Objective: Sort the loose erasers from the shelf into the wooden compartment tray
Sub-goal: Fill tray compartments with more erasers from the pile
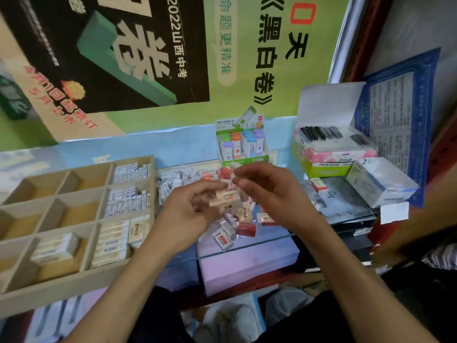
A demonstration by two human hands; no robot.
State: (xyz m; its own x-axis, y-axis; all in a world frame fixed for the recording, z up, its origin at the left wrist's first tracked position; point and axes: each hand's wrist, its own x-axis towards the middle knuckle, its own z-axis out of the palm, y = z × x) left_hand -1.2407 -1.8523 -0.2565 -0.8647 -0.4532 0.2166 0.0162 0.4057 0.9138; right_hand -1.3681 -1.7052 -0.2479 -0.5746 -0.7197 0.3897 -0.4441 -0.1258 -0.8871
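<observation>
A: Left hand (190,214) grips cream erasers (225,201); right hand (267,191) curled, grip unclear.

B: Risk: loose erasers (223,237) at the glass shelf (267,240) front edge fall; wooden tray (49,290) left.

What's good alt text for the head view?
Left hand holds cream erasers above a loose pile on a glass shelf; right hand hovers beside, fingers curled. A partly filled wooden compartment tray sits left.

Hands (230,194) over loose erasers (230,226) — tray (74,276) alongside
</observation>
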